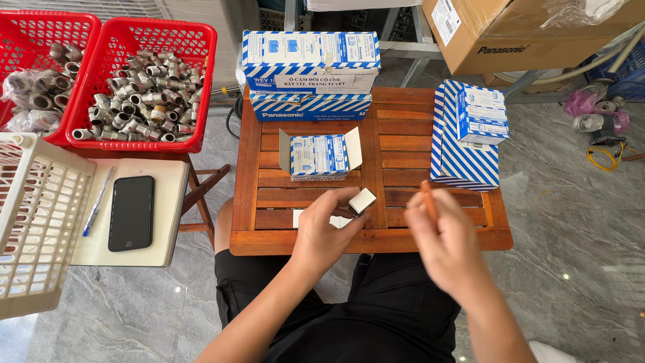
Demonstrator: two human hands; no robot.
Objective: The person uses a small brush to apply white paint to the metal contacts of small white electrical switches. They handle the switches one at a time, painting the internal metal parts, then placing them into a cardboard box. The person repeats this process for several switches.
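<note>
Wooden slats made up the small worktop (396,144) over the seated person's lap, and the left hand (327,235) was closed around a small white socket module (362,201) with a dark face, lifted just above the front edge. Under that hand lay a flat white piece (297,218), partly hidden by the fingers. The right hand (449,245), blurred, gripped a thin orange-brown stick-like tool (428,200) upright near the front right corner; what kind of tool it was could not be told. Just behind the module stood a small blue-and-white carton (320,154) with both end flaps open, and behind that two larger blue-and-white striped boxes (310,70) were stacked at the back edge. On the right side a tall striped box (463,151) carried a smaller carton (482,115) on top, close to the right hand. To the left, apart from the worktop, a black phone (131,212) and a blue pen (98,201) lay on a pale side table (171,222), with a white plastic basket (37,222) beside it and two red baskets (188,40) of metal pipe fittings (141,97) behind. A brown cardboard box (531,30) sat beyond the far right corner.
</note>
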